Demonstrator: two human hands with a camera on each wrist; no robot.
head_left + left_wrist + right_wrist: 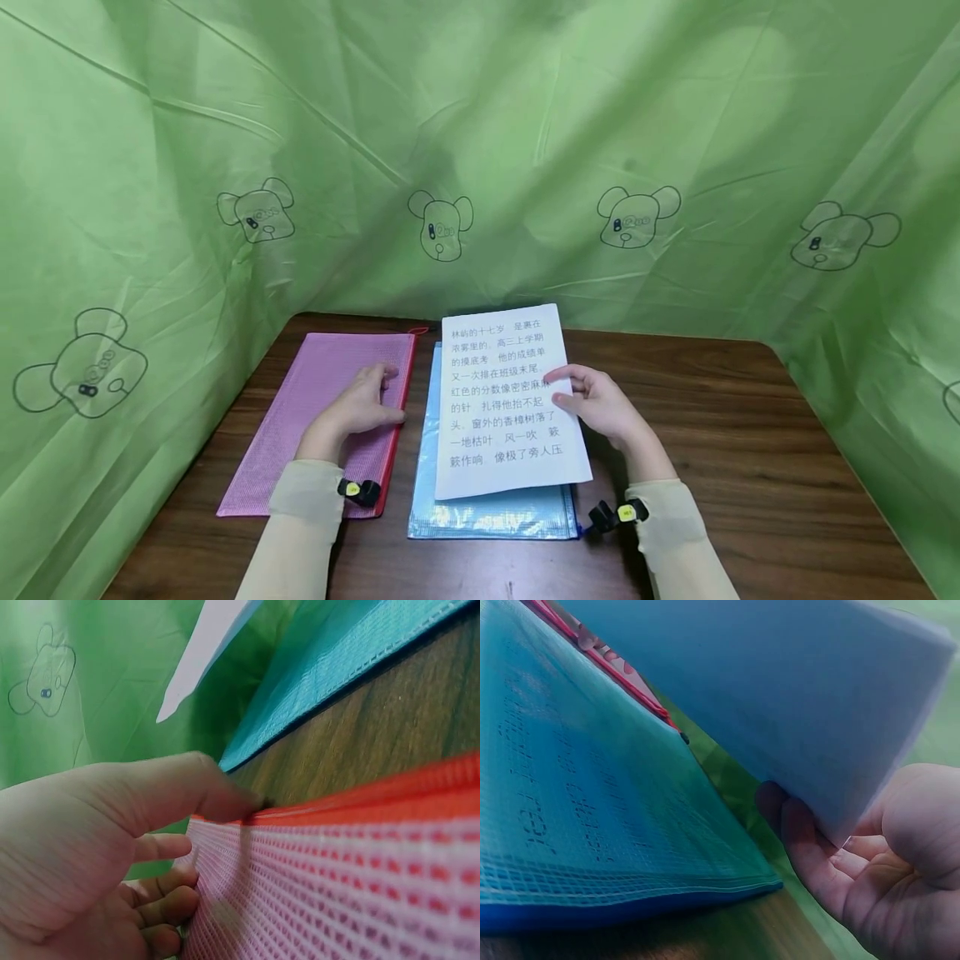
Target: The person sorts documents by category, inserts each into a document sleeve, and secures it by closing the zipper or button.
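In the head view my right hand [600,402] pinches white paper [502,467] printed with lines of Chinese text, at its right edge. The right wrist view shows the paper's back [795,697] lifted and tilted above a blue mesh zipper pouch [495,521]. Dark printed lines show through the pouch [570,772]. My left hand [360,404] rests on a pink mesh zipper pouch [300,417], its fingers loosely bent. Up close, the left thumb [187,787] touches the pouch's red zipper edge [375,799].
Both pouches lie side by side on a dark wooden table [720,433], the pink one to the left. A green curtain [525,125] with bear-head outlines hangs behind and along the sides. A strip of bare wood separates the pouches.
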